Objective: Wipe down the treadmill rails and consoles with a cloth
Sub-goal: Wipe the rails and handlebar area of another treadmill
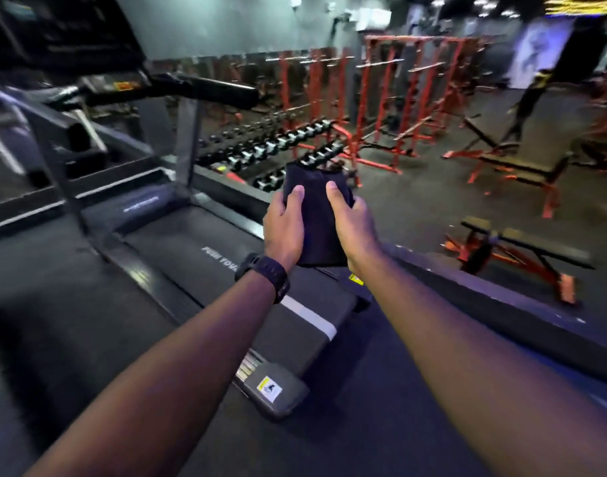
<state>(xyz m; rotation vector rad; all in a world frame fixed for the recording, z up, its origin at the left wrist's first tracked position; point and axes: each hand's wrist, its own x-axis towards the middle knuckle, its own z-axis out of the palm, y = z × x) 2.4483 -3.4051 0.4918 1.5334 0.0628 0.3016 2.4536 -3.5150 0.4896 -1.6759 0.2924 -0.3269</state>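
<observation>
A dark folded cloth [317,218] is held up in front of me with both hands. My left hand [283,228] grips its left edge, thumb on top; a black watch sits on that wrist. My right hand [352,222] grips its right edge, thumb on the cloth. The treadmill stands to my left: its black handrail [205,89] juts toward the middle, the console [64,32] is at the top left, and the belt deck [192,249] runs below my hands. The cloth is apart from the rail and console.
A dumbbell rack [278,146] stands behind the treadmill. Red squat racks [391,98] line the back wall. Red-framed benches [522,256] stand on the floor at right. A low ledge [501,297] separates the treadmill platform from the lower floor. Another treadmill frame [6,139] is at far left.
</observation>
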